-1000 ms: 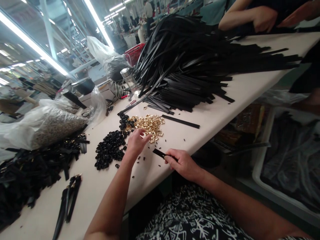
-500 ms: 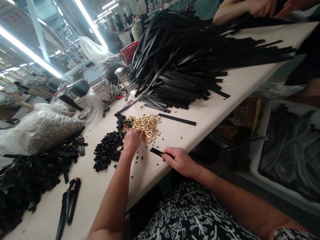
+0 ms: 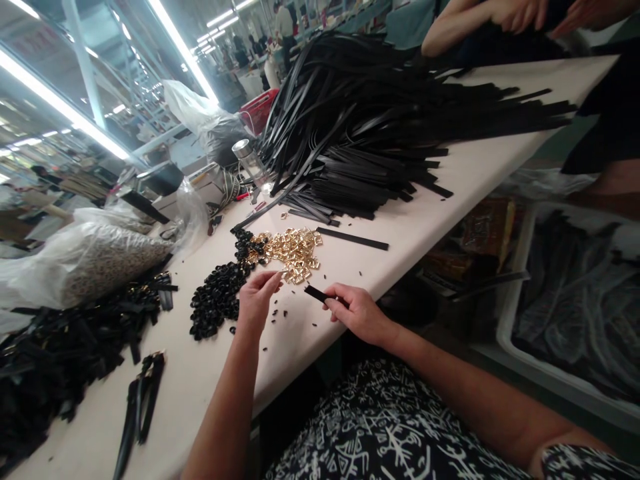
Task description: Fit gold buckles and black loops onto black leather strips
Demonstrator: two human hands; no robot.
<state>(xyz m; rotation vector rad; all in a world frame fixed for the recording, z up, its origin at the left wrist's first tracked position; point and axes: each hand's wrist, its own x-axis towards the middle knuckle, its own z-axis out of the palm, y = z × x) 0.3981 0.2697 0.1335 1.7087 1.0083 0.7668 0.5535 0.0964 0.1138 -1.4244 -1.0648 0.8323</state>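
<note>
The left hand (image 3: 259, 298), fingertips pinched on something too small to tell, hovers beside the gold buckles (image 3: 296, 250); the right hand (image 3: 356, 311), fingers closed, grips a strap (image 3: 316, 293) near those buckles.

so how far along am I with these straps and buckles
Partway, it seems. Looks done: the heap of fitted straps at far left, with gold showing among them. In hand: a black strap in your right hand, and what looks like a gold buckle in your left hand. Seemingly left: the loose straps, piled buckles and black loops.
</note>
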